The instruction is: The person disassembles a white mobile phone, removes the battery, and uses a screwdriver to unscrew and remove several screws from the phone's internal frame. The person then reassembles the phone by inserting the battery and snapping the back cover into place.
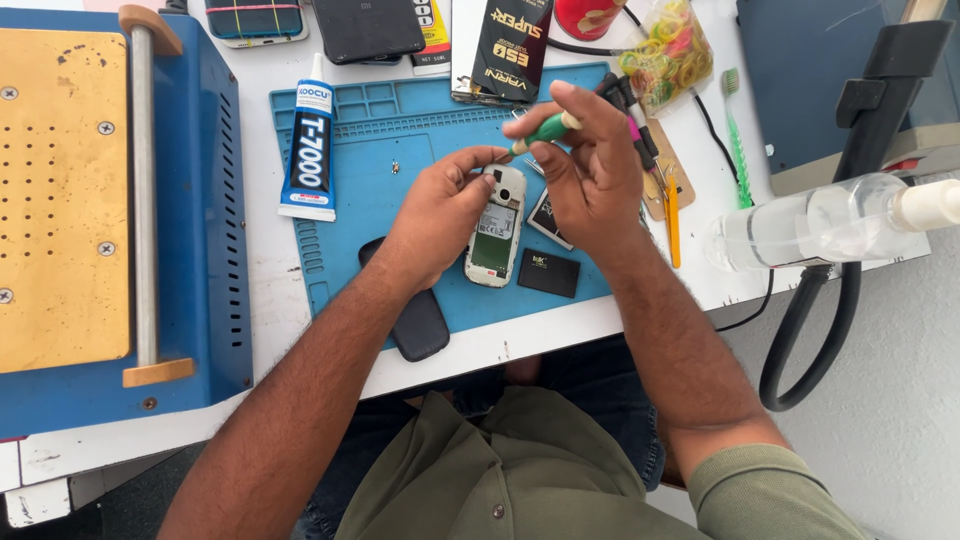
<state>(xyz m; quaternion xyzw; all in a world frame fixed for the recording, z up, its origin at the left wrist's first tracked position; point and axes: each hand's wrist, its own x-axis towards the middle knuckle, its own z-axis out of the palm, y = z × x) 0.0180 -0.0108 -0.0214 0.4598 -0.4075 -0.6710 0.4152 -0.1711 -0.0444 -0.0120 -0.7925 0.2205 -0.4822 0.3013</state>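
1. Left hand (440,215) steadies a small opened phone (496,238), back cover off, lying back-up on the blue work mat (390,180); thumb and forefinger pinch its top end by the camera hole, other fingers curled along its left side.
2. Right hand (590,170) holds a green-handled screwdriver (545,130) in a tight pinch between thumb and fingers, tip pointing down-left toward the phone's top (tip itself too small to see if it touches).
3. Phone sits near the middle of the mat, closer to its front edge, mat lying mid-bench.
4. Black battery (548,272) lies on the mat just right of the phone, apart from it.
5. Dark back cover (415,315) lies across the mat's front-left corner, partly under the left forearm.
6. Glue tube (309,145), white and black, rests at the mat's left edge, nozzle toward the bench's far edge.
7. Blue machine with brass plate (60,200) fills the bench's left side.
8. Bag of rubber bands (665,55) sits near the far edge; clear spray bottle (830,220) lies at the right edge.
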